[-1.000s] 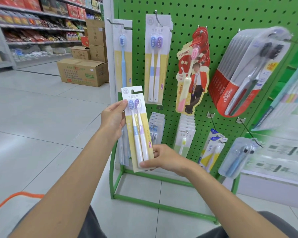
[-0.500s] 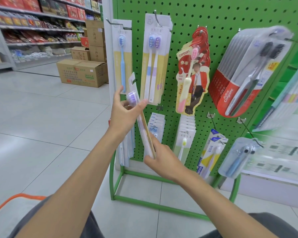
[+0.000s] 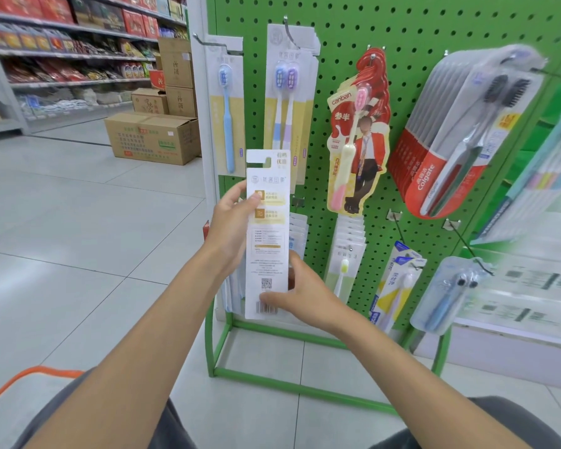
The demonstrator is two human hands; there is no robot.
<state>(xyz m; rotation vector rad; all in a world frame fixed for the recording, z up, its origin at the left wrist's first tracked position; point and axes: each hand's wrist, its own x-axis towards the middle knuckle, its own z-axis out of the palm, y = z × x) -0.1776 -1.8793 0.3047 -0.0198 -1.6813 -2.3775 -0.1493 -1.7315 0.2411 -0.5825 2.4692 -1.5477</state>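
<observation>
I've got the long white card-backed toothbrush pack (image 3: 266,234) up in front of the green pegboard rack (image 3: 402,34), its printed back facing me. My left grip (image 3: 230,231) is clamped on the upper left edge, thumb over the card. My right grip (image 3: 305,296) pinches the bottom end, thumb just above the barcode. The step looks like checking the back. There's a QR code, a barcode and gold label blocks, but the fine print is too small for me to read. Next, I reckon, it either goes back on a hook, slot lined up with the wire, or down towards the orange rim (image 3: 30,380) at lower left. On the rack I can read "canban" on the red figure-shaped pack (image 3: 357,140) and "Colgate" on the red-and-clear twin-brush pack (image 3: 434,176).
</observation>
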